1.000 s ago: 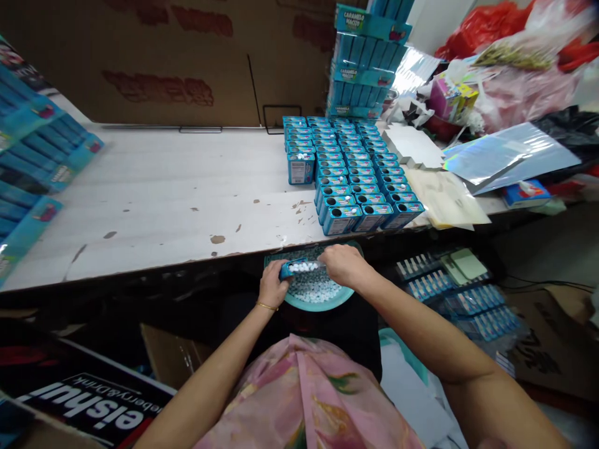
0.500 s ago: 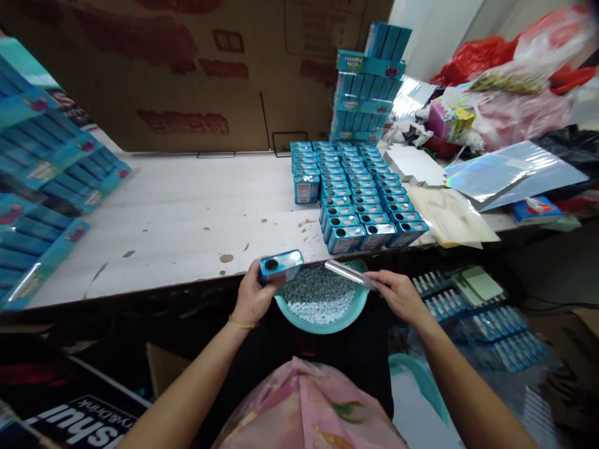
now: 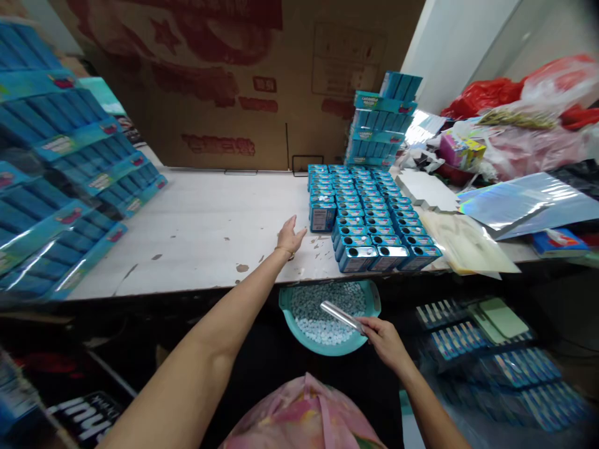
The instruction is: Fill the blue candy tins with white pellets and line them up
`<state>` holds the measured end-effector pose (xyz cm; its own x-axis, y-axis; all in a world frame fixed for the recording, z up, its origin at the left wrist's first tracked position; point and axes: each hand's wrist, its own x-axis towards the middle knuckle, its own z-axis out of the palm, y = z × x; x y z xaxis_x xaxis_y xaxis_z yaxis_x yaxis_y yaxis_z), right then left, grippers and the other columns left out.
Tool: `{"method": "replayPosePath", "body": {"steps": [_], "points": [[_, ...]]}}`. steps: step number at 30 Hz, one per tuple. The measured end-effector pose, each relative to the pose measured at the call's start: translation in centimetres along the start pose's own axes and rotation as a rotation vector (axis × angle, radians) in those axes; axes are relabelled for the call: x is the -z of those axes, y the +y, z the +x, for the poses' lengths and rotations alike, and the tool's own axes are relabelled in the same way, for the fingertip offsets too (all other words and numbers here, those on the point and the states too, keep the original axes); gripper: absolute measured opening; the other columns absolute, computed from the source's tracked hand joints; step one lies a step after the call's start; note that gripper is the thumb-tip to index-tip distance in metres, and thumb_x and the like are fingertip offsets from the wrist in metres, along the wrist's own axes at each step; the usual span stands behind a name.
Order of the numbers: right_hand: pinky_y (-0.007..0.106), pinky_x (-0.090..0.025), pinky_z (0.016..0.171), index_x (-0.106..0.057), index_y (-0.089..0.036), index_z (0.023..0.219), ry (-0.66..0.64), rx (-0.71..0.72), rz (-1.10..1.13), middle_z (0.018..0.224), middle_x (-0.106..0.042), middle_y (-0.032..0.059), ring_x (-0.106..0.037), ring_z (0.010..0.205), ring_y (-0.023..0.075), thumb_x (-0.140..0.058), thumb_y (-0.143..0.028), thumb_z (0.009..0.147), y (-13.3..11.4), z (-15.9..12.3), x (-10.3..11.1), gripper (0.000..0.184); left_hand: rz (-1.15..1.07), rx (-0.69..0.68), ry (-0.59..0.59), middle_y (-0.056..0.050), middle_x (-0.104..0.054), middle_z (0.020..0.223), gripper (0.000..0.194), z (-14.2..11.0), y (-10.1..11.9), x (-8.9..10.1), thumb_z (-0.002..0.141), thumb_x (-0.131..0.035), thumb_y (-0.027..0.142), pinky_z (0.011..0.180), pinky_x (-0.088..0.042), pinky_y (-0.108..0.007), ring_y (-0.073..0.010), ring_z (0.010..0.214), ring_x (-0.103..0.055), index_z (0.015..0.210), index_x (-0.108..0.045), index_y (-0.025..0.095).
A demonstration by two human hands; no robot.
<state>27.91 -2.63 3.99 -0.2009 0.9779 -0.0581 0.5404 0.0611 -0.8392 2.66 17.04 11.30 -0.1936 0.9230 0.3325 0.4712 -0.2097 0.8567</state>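
Left hand point(image 3: 291, 238) is spread and empty beside the blue boxy containers point(image 3: 349, 222) on the white tabletop point(image 3: 219, 206). Right hand point(image 3: 386, 342) is pinching a shiny narrow scoop point(image 3: 340, 315); keep it level over that teal plastic basin point(image 3: 322, 350).

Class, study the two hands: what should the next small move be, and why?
Probably, the left hand should pick up a front blue tin: the hand looks empty, the tin's round opening shows dark, and the right hand holds the scoop over the basin of pellets.
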Motion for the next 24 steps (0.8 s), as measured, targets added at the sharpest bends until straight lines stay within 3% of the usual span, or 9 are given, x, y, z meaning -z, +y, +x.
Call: {"method": "replayPosePath", "body": {"steps": [2, 5, 8, 10, 11, 13, 15, 19, 24], "points": [[0.03, -0.044, 0.078, -0.064, -0.022, 0.097, -0.006, 0.004, -0.157, 0.091, -0.065, 0.0051, -0.058, 0.087, 0.019, -0.04, -0.028, 0.077, 1.3, 0.6, 0.0, 0.032, 0.01, -0.106, 0.063, -0.013, -0.047, 0.118, 0.05, -3.1, -1.7, 4.9, 0.066, -0.059, 0.025, 0.086, -0.041, -0.037, -0.0225, 0.103, -0.049, 0.113, -0.047, 0.016], [0.029, -0.044, 0.077, -0.062, -0.023, 0.102, -0.008, -0.041, -0.529, 0.099, -0.063, 0.0064, -0.058, 0.088, 0.0199, -0.037, -0.021, 0.077, 3.2, 2.0, 0.2, 0.035, 0.146, -0.098, 0.411, -0.008, -0.049, 0.111, 0.045, -9.3, -5.4, 15.5, 0.068, -0.055, 0.029, 0.082, -0.043, -0.03, -0.0161, 0.097, -0.051, 0.111, -0.045, 0.018], [0.031, -0.045, 0.068, -0.061, -0.021, 0.103, -0.062, -0.093, -0.821, 0.101, -0.062, 0.0108, -0.06, 0.08, 0.022, -0.035, -0.017, 0.077, 4.4, 4.3, 0.2, 0.038, 0.449, 0.149, 0.833, -0.006, -0.053, 0.095, 0.041, -17.7, -9.2, 27.0, 0.067, -0.054, 0.031, 0.078, -0.044, -0.03, -0.0142, 0.084, -0.053, 0.103, -0.044, 0.014], [0.033, -0.046, 0.061, -0.061, -0.02, 0.104, -0.116, -0.14, -0.942, 0.093, -0.063, 0.0146, -0.061, 0.076, 0.0251, -0.034, -0.016, 0.076, 5.0, 5.9, -0.3, 0.039, 0.677, 0.454, 0.857, -0.005, -0.054, 0.084, 0.036, -24.0, -11.2, 32.8, 0.065, -0.054, 0.032, 0.077, -0.044, -0.033, -0.0166, 0.079, -0.054, 0.094, -0.047, 0.013], [0.034, -0.046, 0.059, -0.061, -0.02, 0.104, -0.134, -0.15, -0.983, 0.09, -0.064, 0.0159, -0.061, 0.075, 0.0262, -0.033, -0.016, 0.076, 5.1, 6.5, -0.8, 0.04, 0.746, 0.635, 0.741, -0.005, -0.054, 0.079, 0.032, -27.0, -12.0, 34.8, 0.064, -0.054, 0.033, 0.076, -0.043, -0.035, -0.0183, 0.078, -0.054, 0.089, -0.049, 0.014], [0.034, -0.046, 0.059, -0.06, -0.018, 0.105, -0.167, -0.145, -1.031, 0.089, -0.064, 0.0169, -0.061, 0.077, 0.0261, -0.03, -0.015, 0.078, 5.4, 7.2, -2.3, 0.041, 0.768, 0.927, 0.391, -0.005, -0.055, 0.075, 0.031, -32.3, -13.3, 36.8, 0.057, -0.059, 0.036, 0.074, -0.044, -0.036, -0.022, 0.078, -0.055, 0.078, -0.051, 0.015], [0.033, -0.046, 0.065, -0.061, -0.014, 0.102, -0.206, -0.101, -1.053, 0.091, -0.063, 0.0172, -0.061, 0.081, 0.0246, -0.026, -0.014, 0.08, 5.5, 7.3, -4.1, 0.041, 0.747, 1.03, 0.247, -0.009, -0.058, 0.078, 0.039, -36.2, -14.3, 37.0, 0.046, -0.068, 0.037, 0.073, -0.044, -0.039, -0.0272, 0.082, -0.056, 0.075, -0.053, 0.015], [0.034, -0.045, 0.07, -0.063, -0.016, 0.098, -0.321, -0.035, -1.032, 0.091, -0.064, 0.0162, -0.061, 0.082, 0.0247, -0.028, -0.018, 0.081, 5.7, 7.1, -7.5, 0.039, 0.873, 1.235, 0.233, -0.02, -0.043, 0.118, 0.066, -40.6, -16.1, 36.3, 0.037, -0.071, 0.035, 0.076, -0.039, -0.051, -0.0398, 0.104, -0.044, 0.097, -0.052, 0.017], [0.029, -0.044, 0.07, -0.068, -0.025, 0.086, -0.357, 0.037, -0.834, 0.09, -0.066, 0.0081, -0.061, 0.082, 0.0211, -0.043, -0.017, 0.073, 6.6, 8.6, -9.0, 0.029, 0.933, 1.373, 0.163, -0.02, -0.03, 0.128, 0.076, -42.4, -18.4, 36.8, 0.049, -0.063, 0.041, 0.077, -0.04, -0.049, -0.038, 0.107, -0.043, 0.117, -0.039, 0.019]]}}
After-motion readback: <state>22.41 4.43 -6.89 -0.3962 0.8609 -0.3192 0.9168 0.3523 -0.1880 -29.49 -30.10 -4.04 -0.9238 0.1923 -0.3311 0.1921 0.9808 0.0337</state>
